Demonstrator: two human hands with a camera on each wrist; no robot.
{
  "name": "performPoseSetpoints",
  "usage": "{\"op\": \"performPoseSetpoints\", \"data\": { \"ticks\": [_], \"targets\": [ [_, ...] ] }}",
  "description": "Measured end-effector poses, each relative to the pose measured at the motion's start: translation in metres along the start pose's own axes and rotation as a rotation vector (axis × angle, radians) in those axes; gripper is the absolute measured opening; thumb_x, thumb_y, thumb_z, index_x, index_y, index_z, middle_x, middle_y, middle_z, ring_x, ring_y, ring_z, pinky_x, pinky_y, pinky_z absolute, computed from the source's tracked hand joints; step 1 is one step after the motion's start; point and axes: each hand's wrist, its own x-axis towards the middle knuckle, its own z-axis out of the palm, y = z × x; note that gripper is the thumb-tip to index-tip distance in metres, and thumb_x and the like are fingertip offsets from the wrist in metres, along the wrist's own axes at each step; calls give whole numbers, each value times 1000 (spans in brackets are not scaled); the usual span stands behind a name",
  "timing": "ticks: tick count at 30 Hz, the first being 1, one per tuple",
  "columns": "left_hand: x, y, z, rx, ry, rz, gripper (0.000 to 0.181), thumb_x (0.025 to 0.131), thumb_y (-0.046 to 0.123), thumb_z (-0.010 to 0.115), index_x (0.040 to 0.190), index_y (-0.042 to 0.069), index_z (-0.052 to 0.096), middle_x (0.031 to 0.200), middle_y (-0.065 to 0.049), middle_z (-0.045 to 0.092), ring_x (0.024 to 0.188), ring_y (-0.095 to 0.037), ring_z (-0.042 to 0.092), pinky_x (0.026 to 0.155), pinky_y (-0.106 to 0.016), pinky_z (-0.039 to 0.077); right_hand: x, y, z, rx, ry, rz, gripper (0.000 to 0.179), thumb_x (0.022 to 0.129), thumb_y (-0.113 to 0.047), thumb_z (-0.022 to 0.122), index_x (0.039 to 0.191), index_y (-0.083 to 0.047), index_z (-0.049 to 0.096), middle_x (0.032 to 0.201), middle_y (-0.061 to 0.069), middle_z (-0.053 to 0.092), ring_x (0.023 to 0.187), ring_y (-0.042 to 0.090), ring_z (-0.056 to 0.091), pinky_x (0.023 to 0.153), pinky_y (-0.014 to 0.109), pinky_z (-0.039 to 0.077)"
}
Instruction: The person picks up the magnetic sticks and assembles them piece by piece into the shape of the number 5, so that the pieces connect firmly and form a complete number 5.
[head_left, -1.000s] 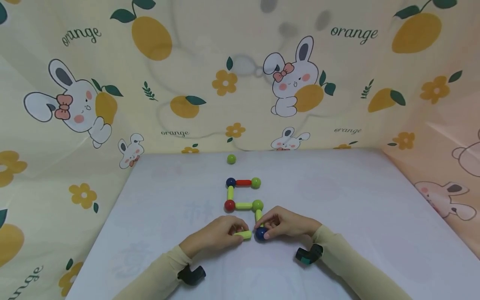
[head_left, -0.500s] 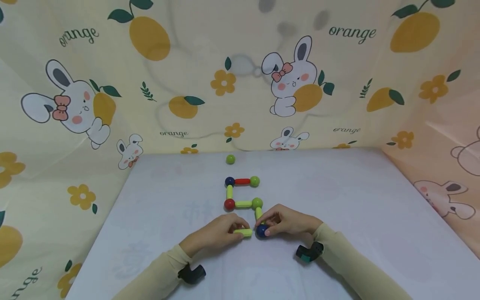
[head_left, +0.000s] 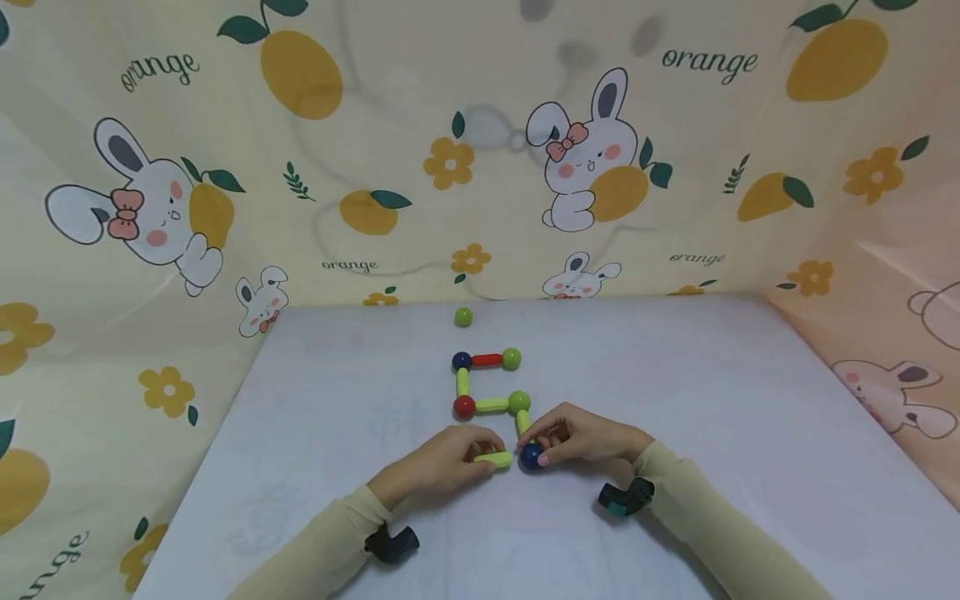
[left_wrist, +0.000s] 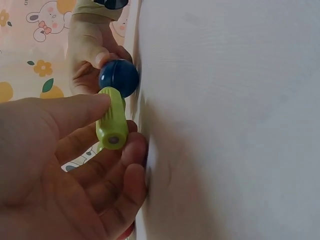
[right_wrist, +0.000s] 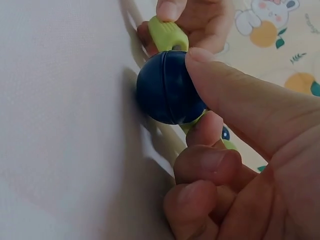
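My left hand point(head_left: 446, 460) pinches a short yellow-green magnetic rod point(head_left: 493, 459) between thumb and fingers; a small metal disc shows at its near end in the left wrist view. Thumb and fingers of my right hand point(head_left: 588, 435) hold a dark blue ball point(head_left: 531, 456), facing the rod's far end. From this ball another yellow-green rod point(head_left: 522, 422), partly hidden by the right fingers, runs to a green ball point(head_left: 519, 402). The chain continues through a rod point(head_left: 492, 405), a red ball point(head_left: 464, 407), an upright-running rod point(head_left: 462, 382) and a second blue ball point(head_left: 461, 362).
A red rod point(head_left: 487, 360) leads from the far blue ball to a green end ball point(head_left: 512, 358). One loose green ball point(head_left: 463, 317) lies near the back edge of the white tabletop point(head_left: 660, 367). A printed cloth point(head_left: 420, 108) hangs behind and at the sides.
Both hands, with the held rod and blue ball, have shifted slightly away and to the right. The near part of the chain has moved a little with them.
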Motion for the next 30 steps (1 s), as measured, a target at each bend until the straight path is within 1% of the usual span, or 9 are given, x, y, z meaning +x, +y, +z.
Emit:
{"op": "performPoseSetpoints", "data": {
  "ticks": [4, 11, 14, 16, 20, 25, 30],
  "targets": [
    [0, -1, 2, -7, 5, 20, 21, 95, 17, 70, 117, 15, 69, 103, 2, 68, 84, -6, 56, 77, -23, 47, 1, 1, 3, 16, 2, 6, 32, 94, -8, 70, 125, 2, 67, 87, -5, 56, 75, 1, 49, 64, 14, 40],
    [1, 3, 3, -25, 9, 2, 21, 95, 18, 70, 116, 18, 70, 104, 5, 69, 87, -6, 58, 80, -23, 48, 2, 0, 4, 10, 14, 9, 32, 95, -11, 70, 124, 2, 67, 83, -6, 53, 72, 3, 48, 62, 16, 39],
    [3, 5, 4, -32, 5, -9, 20, 95, 19, 70, 115, 19, 70, 102, 7, 68, 85, -5, 58, 79, -22, 49, 2, 0, 4, 3, 17, 15, 32, 95, -11, 70, 124, 2, 68, 81, -5, 52, 71, 3, 47, 61, 16, 38],
    [4, 5, 4, -32, 5, -10, 20, 95, 19, 70, 115, 19, 70, 101, 7, 68, 85, -4, 58, 78, -22, 49, 3, -1, 4, 2, 19, 21, 32, 94, -11, 71, 124, 1, 68, 81, -5, 52, 70, 2, 47, 61, 16, 38],
    [5, 5, 4, -19, 11, 8, 21, 94, 18, 71, 116, 17, 69, 101, 6, 68, 86, -4, 57, 78, -22, 49, 3, 0, 4, 2, 17, 22, 32, 94, -11, 71, 124, 0, 68, 80, -5, 53, 68, 1, 47, 60, 15, 38],
    [5, 5, 4, -22, 7, 2, 22, 94, 19, 72, 116, 17, 69, 103, 6, 68, 88, -4, 58, 81, -23, 49, 3, 1, 4, -4, 22, 18, 32, 94, -9, 71, 124, 2, 68, 81, -4, 53, 69, 2, 48, 60, 16, 39],
    [6, 4, 3, -33, 6, -8, 20, 95, 21, 71, 114, 18, 70, 102, 6, 69, 87, -6, 59, 81, -24, 50, 2, 0, 5, -14, 28, 46, 31, 94, -10, 71, 124, -1, 69, 83, -2, 53, 72, 4, 49, 63, 16, 40]
  ]
}}
